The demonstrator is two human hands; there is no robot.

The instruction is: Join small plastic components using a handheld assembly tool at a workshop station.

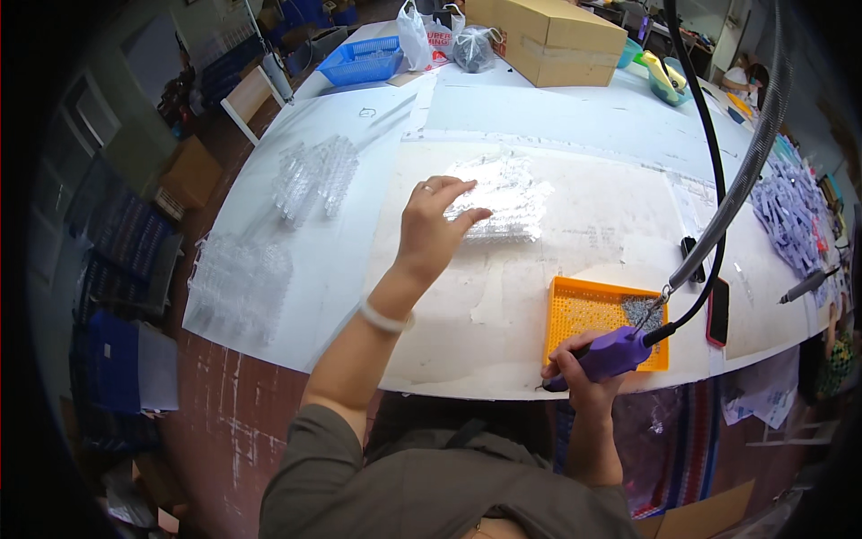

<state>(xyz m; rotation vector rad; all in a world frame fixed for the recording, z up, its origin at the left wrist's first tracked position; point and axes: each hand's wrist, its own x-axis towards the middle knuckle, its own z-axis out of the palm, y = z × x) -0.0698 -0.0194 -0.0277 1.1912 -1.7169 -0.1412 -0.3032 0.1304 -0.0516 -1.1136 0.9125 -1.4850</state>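
My left hand [433,225] reaches over the near-left part of a bright patch of clear plastic pieces [512,202] at the middle of the table. Its thumb and fingers are apart, with nothing visible between them. A purple electric screwdriver [614,354] is gripped in my right hand [584,382] at the table's front edge, its tip pointing left. Just beyond it lies an orange perforated tray [555,314], with small grey metal parts, likely screws, gathered in its right part. The screwdriver's body hides part of the tray.
A coiled metal hose [745,180] and a black cable [714,135] hang down to the screwdriver. More clear plastic pieces [314,180] lie at left. A phone [718,312] rests right of the tray. A cardboard box [557,45] and blue basket [361,61] stand at the back.
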